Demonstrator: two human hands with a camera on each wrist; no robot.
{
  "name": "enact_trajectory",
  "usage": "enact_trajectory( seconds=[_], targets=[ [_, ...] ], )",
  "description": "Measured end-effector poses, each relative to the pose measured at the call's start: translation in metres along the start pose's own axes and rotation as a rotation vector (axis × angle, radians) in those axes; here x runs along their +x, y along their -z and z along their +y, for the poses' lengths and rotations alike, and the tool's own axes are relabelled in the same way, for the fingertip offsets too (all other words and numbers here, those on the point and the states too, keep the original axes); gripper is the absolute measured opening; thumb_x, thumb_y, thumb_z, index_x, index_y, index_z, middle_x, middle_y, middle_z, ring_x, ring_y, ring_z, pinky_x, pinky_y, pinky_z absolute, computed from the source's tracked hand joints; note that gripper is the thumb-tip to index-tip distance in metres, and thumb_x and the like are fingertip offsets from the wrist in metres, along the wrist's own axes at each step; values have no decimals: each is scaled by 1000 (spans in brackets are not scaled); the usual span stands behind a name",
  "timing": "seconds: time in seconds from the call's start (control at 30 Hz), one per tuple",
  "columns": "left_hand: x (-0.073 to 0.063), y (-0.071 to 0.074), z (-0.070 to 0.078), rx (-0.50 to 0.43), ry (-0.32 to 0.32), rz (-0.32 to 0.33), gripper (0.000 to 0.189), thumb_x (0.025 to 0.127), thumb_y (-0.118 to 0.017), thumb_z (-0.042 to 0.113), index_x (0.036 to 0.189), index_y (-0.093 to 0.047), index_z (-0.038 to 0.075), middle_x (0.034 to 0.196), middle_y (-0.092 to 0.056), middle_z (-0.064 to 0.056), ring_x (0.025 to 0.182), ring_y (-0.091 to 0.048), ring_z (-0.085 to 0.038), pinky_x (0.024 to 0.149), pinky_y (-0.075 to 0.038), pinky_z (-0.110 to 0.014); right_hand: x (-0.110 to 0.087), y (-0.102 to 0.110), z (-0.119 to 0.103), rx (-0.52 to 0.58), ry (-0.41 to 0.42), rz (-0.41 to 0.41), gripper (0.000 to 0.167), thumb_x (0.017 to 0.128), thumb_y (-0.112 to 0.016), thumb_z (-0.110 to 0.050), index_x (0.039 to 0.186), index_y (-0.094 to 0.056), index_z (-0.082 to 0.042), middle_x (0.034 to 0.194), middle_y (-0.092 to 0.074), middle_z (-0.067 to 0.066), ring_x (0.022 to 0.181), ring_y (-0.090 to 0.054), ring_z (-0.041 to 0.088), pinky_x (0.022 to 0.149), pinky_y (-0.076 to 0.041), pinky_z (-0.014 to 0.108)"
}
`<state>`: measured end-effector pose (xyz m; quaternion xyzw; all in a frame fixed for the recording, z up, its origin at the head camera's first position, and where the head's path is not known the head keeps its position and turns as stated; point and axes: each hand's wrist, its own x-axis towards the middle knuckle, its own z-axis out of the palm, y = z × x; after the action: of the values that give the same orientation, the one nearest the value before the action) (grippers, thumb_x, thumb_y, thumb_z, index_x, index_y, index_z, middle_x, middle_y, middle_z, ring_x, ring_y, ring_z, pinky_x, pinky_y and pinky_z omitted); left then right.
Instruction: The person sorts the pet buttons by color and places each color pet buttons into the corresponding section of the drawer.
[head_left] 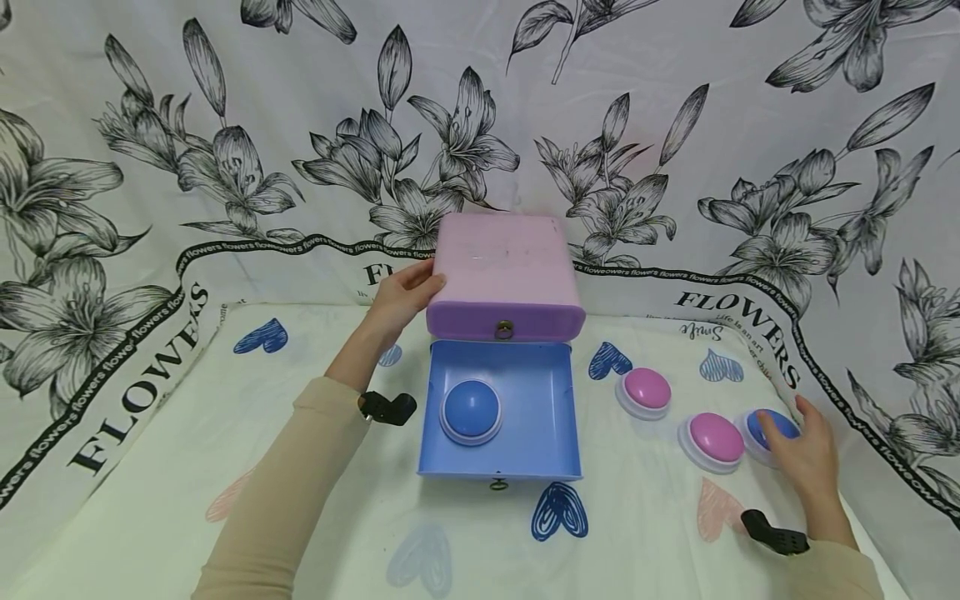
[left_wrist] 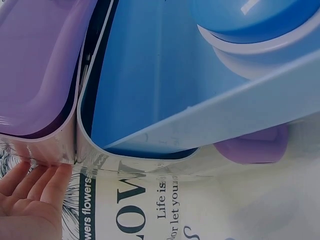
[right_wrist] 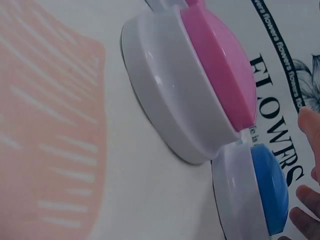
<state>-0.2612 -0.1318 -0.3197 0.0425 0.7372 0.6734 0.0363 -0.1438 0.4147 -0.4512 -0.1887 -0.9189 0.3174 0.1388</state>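
Observation:
My left hand [head_left: 406,297] rests against the left side of a small drawer box with a pink top [head_left: 502,250]; the left wrist view shows its fingertips [left_wrist: 54,176] touching the wall. Below the shut purple drawer [head_left: 465,320], a blue drawer [head_left: 540,417] stands pulled out. Inside it, toward the left, lies a blue push button [head_left: 471,410] with a white base. Over at the right, my right hand [head_left: 808,450] hovers round another blue push button [head_left: 776,427], thumb and fingers spread. A gap shows between those fingers and the blue dome [right_wrist: 271,190] in the right wrist view.
Two pink push buttons, a nearer one [head_left: 716,437] and a farther one [head_left: 647,390], sit between the drawer and my right hand. A white cloth [head_left: 637,533] printed with hearts covers the table. Flower-printed fabric [head_left: 337,75] hangs behind the box.

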Motion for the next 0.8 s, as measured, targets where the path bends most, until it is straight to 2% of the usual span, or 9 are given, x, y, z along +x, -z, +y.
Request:
enact_trajectory(
  seconds=[0.17, 0.4, 0.57, 0.8],
  targets=[
    [6, 1, -9, 12, -10, 19, 60, 88, -61, 34, 141, -39, 15, 139, -45, -6, 121, -50, -18, 100, -44, -33, 2, -2, 8, -19, -77, -79, 84, 91, -49, -40, 144, -4, 8, 144, -11, 37, 131, -14, 53, 104, -17, 66],
    [4, 1, -9, 1, -17, 20, 60, 89, -61, 32, 141, -39, 13, 139, -46, -6, 120, -50, -18, 98, -45, -32, 3, -3, 10, -79, -146, -197, 95, 89, -48, -48, 142, 3, 12, 140, -9, 42, 124, -20, 58, 98, -24, 69],
    [5, 1, -8, -6, -16, 18, 59, 89, -61, 32, 141, -39, 13, 139, -45, -7, 121, -50, -18, 98, -45, -32, 3, -4, 11, -110, -182, -220, 97, 88, -50, -49, 141, 2, 13, 138, -13, 43, 121, -23, 59, 97, -26, 69],
    [6, 1, -8, -7, -13, 15, 60, 88, -62, 32, 141, -39, 14, 139, -46, -6, 121, -50, -18, 99, -45, -32, 2, -4, 13, -103, -211, -213, 100, 86, -52, -53, 141, -2, 14, 137, -15, 43, 119, -25, 58, 96, -29, 69]
  ],
)
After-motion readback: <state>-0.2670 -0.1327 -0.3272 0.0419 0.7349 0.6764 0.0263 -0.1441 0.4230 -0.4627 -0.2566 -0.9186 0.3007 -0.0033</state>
